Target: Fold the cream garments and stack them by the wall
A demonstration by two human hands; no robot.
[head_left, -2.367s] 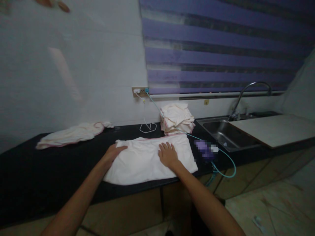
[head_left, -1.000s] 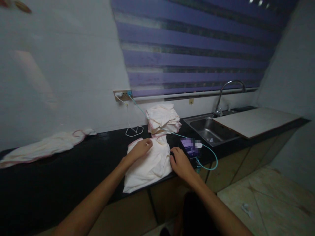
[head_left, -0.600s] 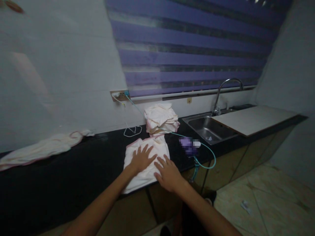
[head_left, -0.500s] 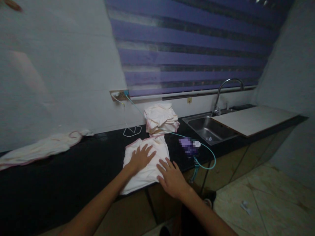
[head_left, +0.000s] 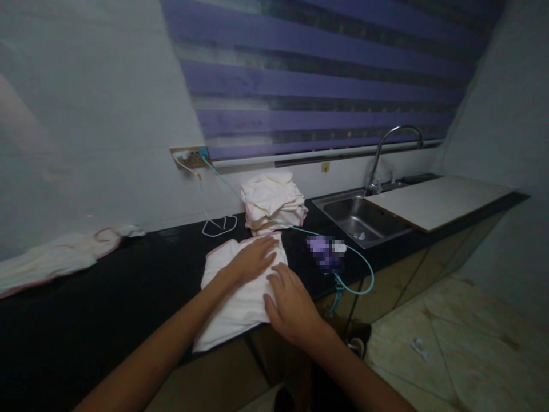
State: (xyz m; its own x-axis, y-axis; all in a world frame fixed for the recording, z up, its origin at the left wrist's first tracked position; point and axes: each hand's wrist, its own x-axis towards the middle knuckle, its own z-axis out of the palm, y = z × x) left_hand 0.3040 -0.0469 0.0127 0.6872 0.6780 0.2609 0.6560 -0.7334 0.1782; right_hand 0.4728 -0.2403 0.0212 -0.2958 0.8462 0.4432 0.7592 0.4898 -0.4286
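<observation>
A folded white cloth (head_left: 240,311) with pinkish edging lies on the black counter, its near edge reaching the counter's front. My left hand (head_left: 256,257) rests on the upper part of the cloth, palm down, fingers extended toward its far right corner. Along the cloth's right side is my right hand (head_left: 292,298), its fingers apart and slightly bent, fingertips at the fabric. Neither hand grips anything. Just behind stands a stack of folded white cloths (head_left: 274,200).
Right of the cloth, a blurred purple item (head_left: 323,252) sits by a teal cable (head_left: 369,274). Beyond are a steel sink (head_left: 360,220) and a white board (head_left: 437,197). Another cloth (head_left: 64,252) lies along the wall at left. A white cord (head_left: 218,233) loops near the stack.
My left hand has slid forward and right across the cloth, toward its far corner. My right hand stays at the right side, fingers a little more bent. The view has shifted slightly.
</observation>
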